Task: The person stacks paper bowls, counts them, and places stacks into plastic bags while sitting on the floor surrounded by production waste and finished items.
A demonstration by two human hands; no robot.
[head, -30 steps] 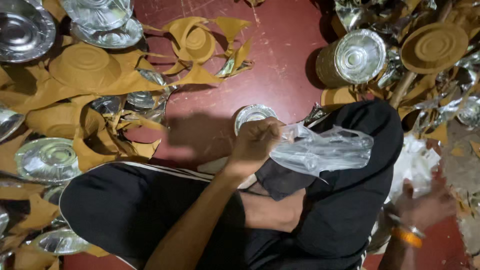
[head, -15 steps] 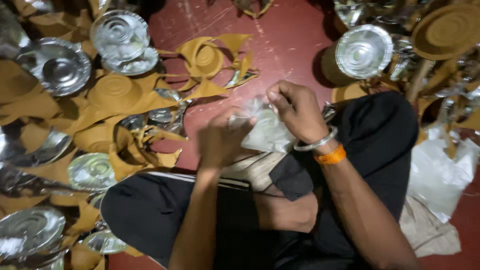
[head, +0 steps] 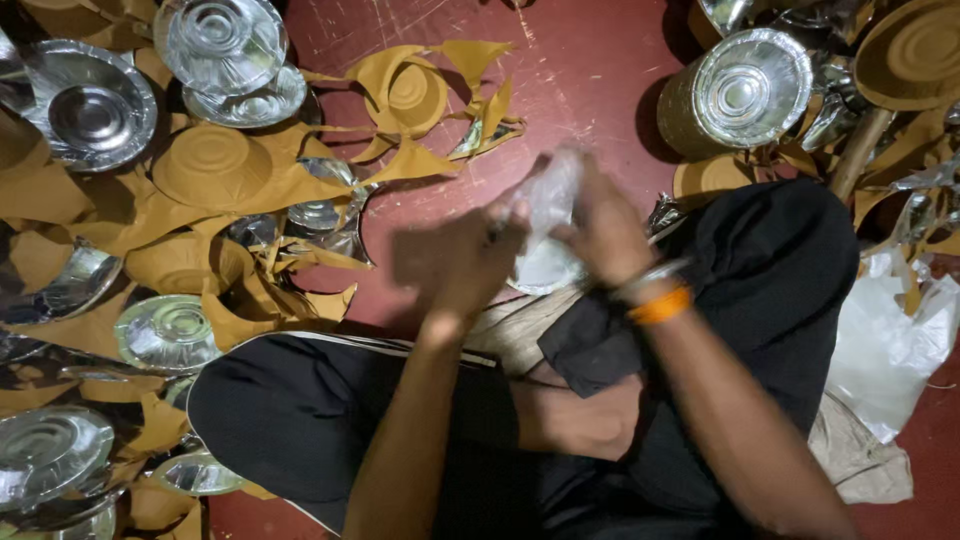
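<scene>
A clear plastic bag [head: 548, 205] is gripped between the left hand [head: 465, 262] and the right hand [head: 600, 228], held above the lap — both blurred. A stack of silver foil bowls [head: 735, 95] stands finished beyond the knee; loose bowls [head: 165, 330] and brown paper offcuts [head: 420, 160] are left unpacked on the floor — much appears undone.

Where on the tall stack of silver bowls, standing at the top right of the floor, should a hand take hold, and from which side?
Take the stack of silver bowls around its brown side wall, below the top rim. It stands upright with its open, shiny mouth facing up, so the top offers little to clamp. Come from the side toward the bare red floor; the far side is crowded by the brown bowl and scraps.
</scene>
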